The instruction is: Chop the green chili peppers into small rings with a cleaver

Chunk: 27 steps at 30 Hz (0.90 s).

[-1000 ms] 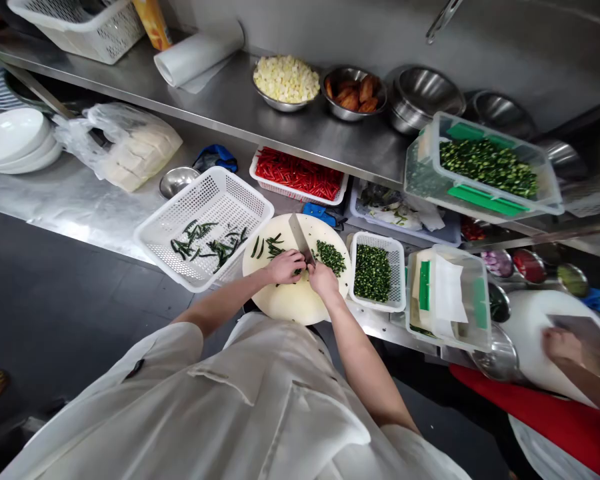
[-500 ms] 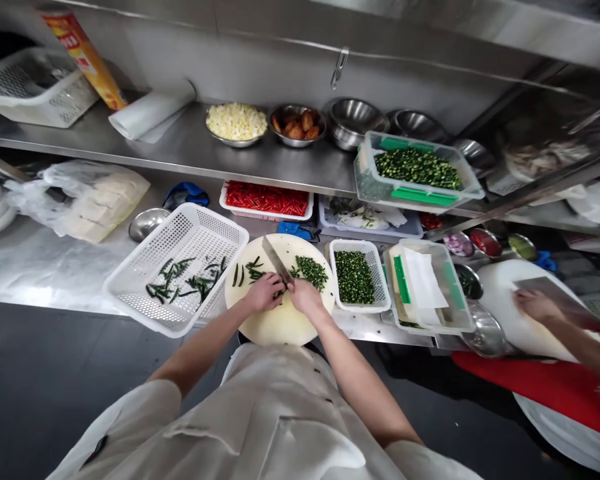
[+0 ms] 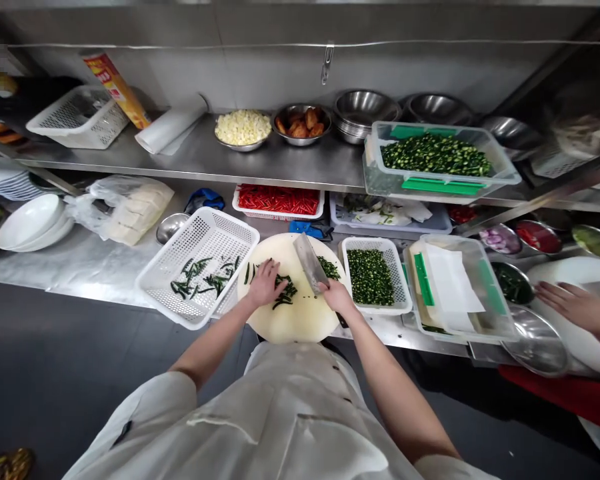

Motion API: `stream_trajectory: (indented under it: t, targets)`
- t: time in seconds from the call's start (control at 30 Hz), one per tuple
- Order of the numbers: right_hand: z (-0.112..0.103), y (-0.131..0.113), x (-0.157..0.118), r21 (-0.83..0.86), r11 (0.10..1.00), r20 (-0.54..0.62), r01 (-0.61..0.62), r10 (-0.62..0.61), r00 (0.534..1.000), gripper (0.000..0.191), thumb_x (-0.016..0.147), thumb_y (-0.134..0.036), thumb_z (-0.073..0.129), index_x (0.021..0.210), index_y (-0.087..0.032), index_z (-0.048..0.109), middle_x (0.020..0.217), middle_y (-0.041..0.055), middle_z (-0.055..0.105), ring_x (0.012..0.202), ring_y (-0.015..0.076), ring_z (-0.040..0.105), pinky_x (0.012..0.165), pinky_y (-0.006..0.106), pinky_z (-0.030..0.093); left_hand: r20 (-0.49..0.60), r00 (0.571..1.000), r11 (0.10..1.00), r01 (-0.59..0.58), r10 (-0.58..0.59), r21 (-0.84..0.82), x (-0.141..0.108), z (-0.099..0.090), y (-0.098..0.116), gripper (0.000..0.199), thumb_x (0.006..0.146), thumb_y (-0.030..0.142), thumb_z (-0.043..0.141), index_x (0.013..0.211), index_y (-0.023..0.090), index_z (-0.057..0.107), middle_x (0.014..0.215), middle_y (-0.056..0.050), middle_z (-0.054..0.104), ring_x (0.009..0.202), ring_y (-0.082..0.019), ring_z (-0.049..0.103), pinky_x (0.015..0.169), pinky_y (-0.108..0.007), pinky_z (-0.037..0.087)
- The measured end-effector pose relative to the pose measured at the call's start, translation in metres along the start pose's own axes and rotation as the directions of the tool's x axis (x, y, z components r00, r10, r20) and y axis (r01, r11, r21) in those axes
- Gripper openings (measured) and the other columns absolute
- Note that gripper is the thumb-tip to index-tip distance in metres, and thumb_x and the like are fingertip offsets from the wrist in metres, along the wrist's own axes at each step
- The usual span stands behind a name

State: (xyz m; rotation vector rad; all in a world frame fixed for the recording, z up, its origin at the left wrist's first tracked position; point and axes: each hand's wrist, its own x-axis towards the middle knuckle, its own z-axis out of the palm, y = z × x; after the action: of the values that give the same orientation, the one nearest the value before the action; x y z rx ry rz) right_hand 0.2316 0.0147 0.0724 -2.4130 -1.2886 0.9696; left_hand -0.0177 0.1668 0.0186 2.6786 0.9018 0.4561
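Note:
My right hand grips the handle of a cleaver, its broad blade slanting away over the round cutting board. With fingers spread, my left hand lies at the long green chillies on the board; whether it presses on them I cannot tell. Finely chopped green chilli is heaped at the board's right, partly behind the blade. A large white basket on the left holds more whole chillies. On the right, a smaller white basket is filled with chopped green pieces.
Right of the board stand a lidded plastic box and a steel bowl. Another person's hand rests over a second board. A shelf behind carries steel bowls and a tub. Red strips fill a tray beneath.
The cleaver has moved right, away from my left hand, toward the chopped heap. My left hand's fingers have spread from their bent hold. The view has shifted, and the other person's hand has opened out.

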Motion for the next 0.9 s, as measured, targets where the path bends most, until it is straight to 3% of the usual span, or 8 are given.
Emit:
stream_trajectory:
  t: [0.1, 0.17, 0.3, 0.47, 0.57, 0.67, 0.8, 0.9]
  targets:
    - [-0.009, 0.01, 0.0, -0.058, 0.998, 0.012, 0.006, -0.005, 1.0, 0.034, 0.112, -0.036, 0.046, 0.115, -0.016, 0.074, 0.115, 0.0141, 0.079, 0.11, 0.0255, 0.073, 0.086, 0.027, 0.045, 0.065, 0.998, 0.997, -0.007, 0.002, 0.074, -0.015, 0.023, 0.03, 0.087, 0.1, 0.063, 0.059, 0.168, 0.014, 0.034, 0.173, -0.022, 0.034, 0.163, -0.044, 0.024, 0.131, -0.065, 0.027]
    - [-0.01, 0.01, 0.0, -0.09, 0.996, 0.023, 0.026, -0.025, 0.999, 0.036, 0.113, -0.036, 0.043, 0.118, -0.016, 0.072, 0.117, 0.016, 0.079, 0.111, 0.0263, 0.073, 0.087, 0.028, 0.045, 0.058, 0.998, 0.995, 0.027, -0.033, 0.094, -0.012, 0.038, 0.052, 0.088, 0.101, 0.061, 0.058, 0.171, 0.016, 0.027, 0.177, -0.02, 0.025, 0.165, -0.043, 0.019, 0.132, -0.066, 0.024]
    - [-0.004, 0.006, -0.002, -0.107, 0.994, 0.037, 0.014, -0.01, 0.999, 0.037, 0.114, -0.034, 0.039, 0.129, -0.014, 0.066, 0.124, 0.0187, 0.076, 0.115, 0.0274, 0.072, 0.091, 0.03, 0.046, 0.006, 0.997, 0.994, 0.081, -0.082, 0.077, 0.015, 0.055, 0.078, 0.078, 0.103, 0.057, 0.058, 0.166, 0.017, 0.038, 0.175, -0.019, 0.029, 0.162, -0.043, 0.026, 0.13, -0.065, 0.029]
    - [-0.001, 0.003, -0.005, -0.077, 0.997, 0.076, -0.031, 0.037, 0.996, 0.036, 0.114, -0.034, 0.039, 0.133, -0.015, 0.063, 0.123, 0.0188, 0.077, 0.114, 0.0284, 0.073, 0.092, 0.032, 0.047, -0.004, 0.995, 0.994, 0.105, -0.105, 0.02, 0.017, 0.043, 0.074, 0.063, 0.096, 0.059, 0.07, 0.148, 0.025, 0.058, 0.159, -0.017, 0.05, 0.142, -0.041, 0.048, 0.118, -0.06, 0.044]
    - [-0.003, 0.002, -0.006, -0.079, 0.996, 0.074, -0.035, 0.04, 0.996, 0.037, 0.114, -0.034, 0.039, 0.135, -0.015, 0.062, 0.124, 0.0196, 0.076, 0.115, 0.0289, 0.073, 0.091, 0.032, 0.048, 0.018, 0.997, 0.997, 0.077, -0.077, 0.011, 0.013, 0.026, 0.062, 0.064, 0.091, 0.059, 0.077, 0.142, 0.024, 0.061, 0.144, -0.016, 0.059, 0.134, -0.039, 0.052, 0.115, -0.059, 0.046]
    - [-0.005, 0.001, -0.005, -0.084, 0.996, 0.077, -0.033, 0.039, 0.996, 0.036, 0.114, -0.034, 0.038, 0.134, -0.015, 0.062, 0.124, 0.0199, 0.076, 0.115, 0.0295, 0.073, 0.091, 0.033, 0.048, 0.043, 0.999, 0.999, -0.02, 0.022, -0.033, 0.028, 0.013, 0.051, 0.067, 0.088, 0.06, 0.079, 0.14, 0.022, 0.062, 0.138, -0.016, 0.061, 0.135, -0.038, 0.052, 0.118, -0.059, 0.044]
    - [-0.006, -0.001, -0.005, -0.105, 0.994, 0.095, -0.038, 0.048, 0.994, 0.036, 0.114, -0.034, 0.038, 0.133, -0.015, 0.062, 0.125, 0.0201, 0.076, 0.115, 0.0305, 0.073, 0.091, 0.034, 0.048, 0.167, 0.948, 0.955, -0.242, 0.27, -0.171, 0.052, 0.016, 0.046, 0.071, 0.086, 0.056, 0.082, 0.143, 0.021, 0.059, 0.144, -0.016, 0.058, 0.14, -0.036, 0.051, 0.121, -0.055, 0.045]
    - [-0.006, -0.005, -0.006, -0.124, 0.991, 0.083, -0.041, 0.051, 0.995, 0.036, 0.113, -0.032, 0.039, 0.136, -0.015, 0.061, 0.126, 0.0203, 0.075, 0.117, 0.0305, 0.072, 0.094, 0.034, 0.048, 0.193, 0.946, 0.959, -0.23, 0.261, -0.168, 0.05, 0.026, 0.05, 0.056, 0.092, 0.046, 0.077, 0.139, 0.021, 0.062, 0.141, -0.015, 0.06, 0.133, -0.034, 0.057, 0.115, -0.052, 0.05]
